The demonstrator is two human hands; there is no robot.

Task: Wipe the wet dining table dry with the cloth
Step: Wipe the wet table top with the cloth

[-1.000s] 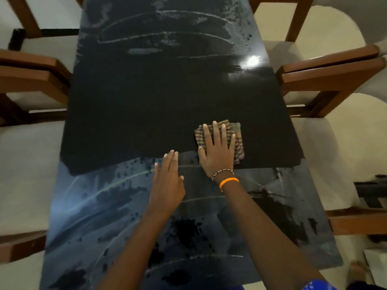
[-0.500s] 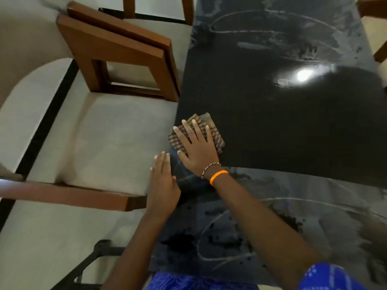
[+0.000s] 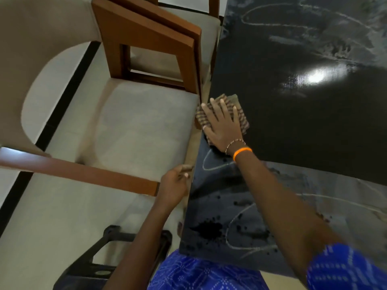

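The dark glossy dining table (image 3: 303, 126) fills the right side, with pale wet streaks and dark blotches at its near end and far end. A brown checked cloth (image 3: 240, 116) lies folded at the table's left edge. My right hand (image 3: 223, 124) presses flat on the cloth with fingers spread; an orange band and a bead bracelet circle the wrist. My left hand (image 3: 174, 185) hangs off the table beside its left edge, fingers loosely curled, holding nothing.
A wooden chair (image 3: 150, 49) with a beige seat stands pushed against the table's left side. A wooden chair arm (image 3: 83, 174) runs just left of my left hand. A black frame (image 3: 100, 254) sits on the floor at the bottom.
My right hand slid the cloth leftward from the table's middle to its left edge. My left hand left the tabletop and now hangs beside the edge.
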